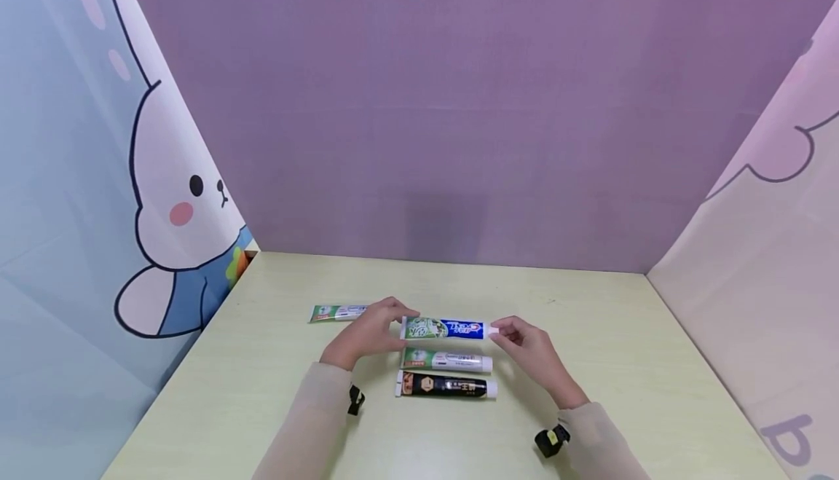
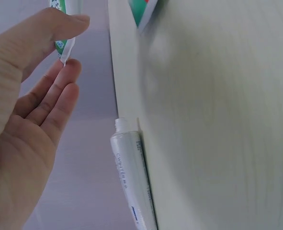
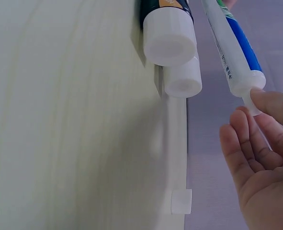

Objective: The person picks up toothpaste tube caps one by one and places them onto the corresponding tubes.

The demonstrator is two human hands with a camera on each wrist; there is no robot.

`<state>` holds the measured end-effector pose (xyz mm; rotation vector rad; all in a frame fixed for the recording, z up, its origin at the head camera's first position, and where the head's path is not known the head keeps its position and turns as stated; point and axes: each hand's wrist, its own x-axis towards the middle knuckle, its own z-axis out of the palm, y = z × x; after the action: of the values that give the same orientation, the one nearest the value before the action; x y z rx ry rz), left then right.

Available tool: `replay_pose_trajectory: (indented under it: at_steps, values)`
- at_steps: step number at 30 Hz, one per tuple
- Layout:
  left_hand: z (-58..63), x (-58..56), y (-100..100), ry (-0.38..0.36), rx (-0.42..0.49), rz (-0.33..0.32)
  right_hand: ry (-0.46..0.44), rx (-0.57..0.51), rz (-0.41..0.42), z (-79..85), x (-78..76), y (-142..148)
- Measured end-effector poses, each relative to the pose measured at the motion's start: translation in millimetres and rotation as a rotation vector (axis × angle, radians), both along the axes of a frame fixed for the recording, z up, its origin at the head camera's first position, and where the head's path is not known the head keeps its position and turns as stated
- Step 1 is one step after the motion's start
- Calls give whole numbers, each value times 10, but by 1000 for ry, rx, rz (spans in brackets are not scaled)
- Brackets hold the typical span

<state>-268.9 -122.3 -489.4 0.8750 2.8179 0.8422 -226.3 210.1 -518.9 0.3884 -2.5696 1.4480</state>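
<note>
A blue and green toothpaste tube point(image 1: 446, 328) is held level between both hands, above the table. My left hand point(image 1: 373, 331) grips its flat crimped end between thumb and fingers. At the other end my right hand point(image 1: 532, 352) pinches the narrow white nozzle point(image 3: 250, 101). Nearer me lie a green and white toothpaste tube point(image 1: 452, 360) and a black one point(image 1: 446, 385), both with white caps on the right. Another green and white tube point(image 1: 334, 312) lies beyond my left hand, which covers part of it; its bare nozzle point(image 2: 122, 125) shows in the left wrist view.
A loose white cap point(image 3: 181, 201) is on the table point(image 1: 590, 334) in the right wrist view. A purple cloth wall point(image 1: 446, 116) stands along the table's far edge, with printed cloths at the left point(image 1: 59, 247) and right point(image 1: 773, 261).
</note>
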Motion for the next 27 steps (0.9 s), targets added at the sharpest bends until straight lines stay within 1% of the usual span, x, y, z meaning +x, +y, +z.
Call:
replay_pose_trajectory:
  at_steps: [11, 19, 22, 27]
  values:
    - [-76, -34, 30, 5, -10, -6, -37, 79, -15, -40, -40, -47]
    - [-151, -64, 45, -23, -8, -36, -84, 149, -33, -95, -54, -102]
    - [-171, -63, 42, -31, -22, -30, -107, 163, -39, -114, -62, -128]
    - [-192, -71, 45, -66, -44, -7, -133, 168, -40, -133, -72, -157]
